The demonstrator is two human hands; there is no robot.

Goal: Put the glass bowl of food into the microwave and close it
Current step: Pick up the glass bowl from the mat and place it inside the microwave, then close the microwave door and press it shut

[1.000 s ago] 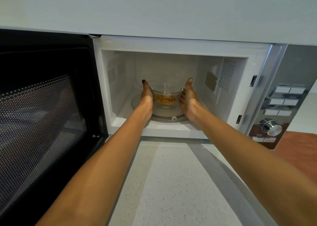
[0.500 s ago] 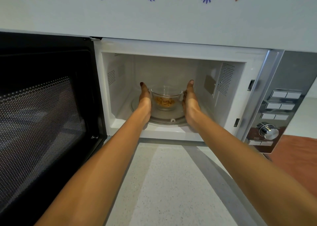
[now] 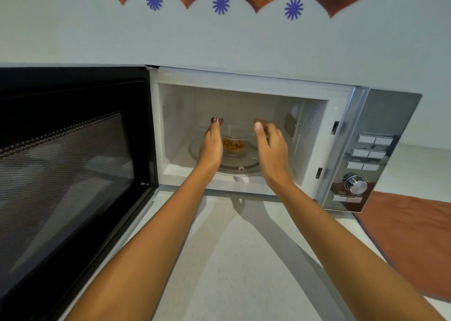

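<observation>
A small clear glass bowl with yellow-brown food stands on the glass turntable inside the open white microwave. My left hand is inside the cavity, flat against the bowl's left side and hiding that edge; whether it touches the glass I cannot tell. My right hand hovers to the right of the bowl, a little apart from it, with the fingers spread and loosely curled. The black microwave door is swung fully open to the left.
The silver control panel with buttons and a round knob sits on the microwave's right side. A pale speckled counter runs below my arms. An orange mat lies on it at the right.
Both hands have loosened from the bowl. The right hand has drawn back to the right and up with its fingers spread. The bowl stays on the turntable.
</observation>
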